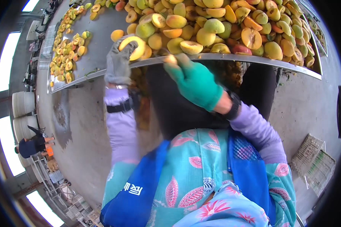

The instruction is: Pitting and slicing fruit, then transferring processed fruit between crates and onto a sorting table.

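Observation:
My left hand (pixel 118 63), in a grey glove, grips a cut yellow peach half (pixel 141 48) just above the table's near edge. The grey thumb lies over the middle of its cut face. To the right, my right hand (pixel 197 81) wears a green glove and is held over my lap, at the table's metal rim. Its fingers are drawn together, with something pale orange and blurred at their tips; whether that is a bare fingertip or a small piece is unclear. Behind both hands lies a big heap of whole and halved peaches (pixel 191 47).
The metal table (pixel 102 38) has a raised rim, with a second group of peach halves (pixel 68 62) at its left. Crates (pixel 312 162) stand on the floor at right. White tubs (pixel 23 104) and a person (pixel 30 146) are at far left. More fruit sits below the table edge.

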Action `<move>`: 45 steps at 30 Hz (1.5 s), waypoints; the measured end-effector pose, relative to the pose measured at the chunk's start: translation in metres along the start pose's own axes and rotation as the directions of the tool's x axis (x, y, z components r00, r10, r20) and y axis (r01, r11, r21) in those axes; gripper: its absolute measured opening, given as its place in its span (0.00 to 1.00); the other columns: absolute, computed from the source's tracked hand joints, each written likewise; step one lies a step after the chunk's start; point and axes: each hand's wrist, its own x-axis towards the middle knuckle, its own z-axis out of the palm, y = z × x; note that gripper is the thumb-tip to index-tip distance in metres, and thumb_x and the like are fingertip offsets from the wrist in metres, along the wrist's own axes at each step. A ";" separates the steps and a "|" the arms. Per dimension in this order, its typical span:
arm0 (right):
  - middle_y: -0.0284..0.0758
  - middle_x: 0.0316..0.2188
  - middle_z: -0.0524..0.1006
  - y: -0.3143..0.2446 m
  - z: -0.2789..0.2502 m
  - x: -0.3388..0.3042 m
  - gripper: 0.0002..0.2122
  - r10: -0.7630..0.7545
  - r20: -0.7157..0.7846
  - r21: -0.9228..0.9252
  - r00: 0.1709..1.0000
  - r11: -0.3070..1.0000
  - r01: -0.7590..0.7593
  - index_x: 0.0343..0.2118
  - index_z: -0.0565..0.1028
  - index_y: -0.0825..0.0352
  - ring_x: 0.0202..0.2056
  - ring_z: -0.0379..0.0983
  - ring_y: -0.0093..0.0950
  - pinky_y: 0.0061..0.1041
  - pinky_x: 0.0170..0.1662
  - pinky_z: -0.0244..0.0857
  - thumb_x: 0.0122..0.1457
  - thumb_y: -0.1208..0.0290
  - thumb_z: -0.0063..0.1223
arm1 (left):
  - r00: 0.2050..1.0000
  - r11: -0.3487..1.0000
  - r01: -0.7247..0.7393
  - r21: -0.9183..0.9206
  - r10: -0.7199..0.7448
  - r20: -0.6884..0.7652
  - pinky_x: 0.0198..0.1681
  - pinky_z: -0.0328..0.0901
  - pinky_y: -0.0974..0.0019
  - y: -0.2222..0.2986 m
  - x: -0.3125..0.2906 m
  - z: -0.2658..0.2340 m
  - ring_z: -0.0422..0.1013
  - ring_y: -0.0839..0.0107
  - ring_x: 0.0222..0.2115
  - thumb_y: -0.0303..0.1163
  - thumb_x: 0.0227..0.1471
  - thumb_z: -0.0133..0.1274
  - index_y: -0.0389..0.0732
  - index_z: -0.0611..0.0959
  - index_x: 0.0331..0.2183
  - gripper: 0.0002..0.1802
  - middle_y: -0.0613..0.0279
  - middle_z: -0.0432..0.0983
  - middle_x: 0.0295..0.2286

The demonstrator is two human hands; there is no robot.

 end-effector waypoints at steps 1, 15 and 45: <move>0.45 0.13 0.69 -0.003 0.004 0.005 0.14 -0.032 0.004 -0.123 0.999 0.992 0.032 0.28 0.66 0.68 0.17 0.69 0.43 0.38 0.18 0.60 0.59 0.59 0.44 | 0.996 0.997 -0.082 -0.004 0.082 0.024 0.39 0.67 0.67 0.011 -0.013 0.014 0.72 0.72 0.35 0.27 0.49 0.51 0.36 0.76 0.39 0.12 0.60 0.75 0.33; 0.49 0.16 0.71 0.023 -0.001 -0.005 0.17 0.031 -0.026 -0.167 0.999 0.985 -0.035 0.27 0.66 0.71 0.21 0.70 0.49 0.43 0.22 0.62 0.60 0.58 0.40 | 0.965 0.922 -0.206 -0.327 0.136 -0.222 0.38 0.64 0.71 -0.007 -0.032 0.106 0.70 0.74 0.33 0.37 0.56 0.46 0.34 0.78 0.36 0.15 0.61 0.75 0.33; 0.24 0.13 0.62 0.007 -0.042 -0.039 0.19 -0.230 0.821 0.379 0.523 -0.466 -0.800 0.29 0.65 0.62 0.09 0.54 0.17 0.17 0.14 0.51 0.61 0.49 0.34 | 0.944 0.490 0.287 -0.824 -0.290 0.156 0.28 0.66 0.73 -0.005 -0.075 0.025 0.72 0.71 0.29 0.42 0.53 0.44 0.38 0.75 0.41 0.19 0.56 0.75 0.29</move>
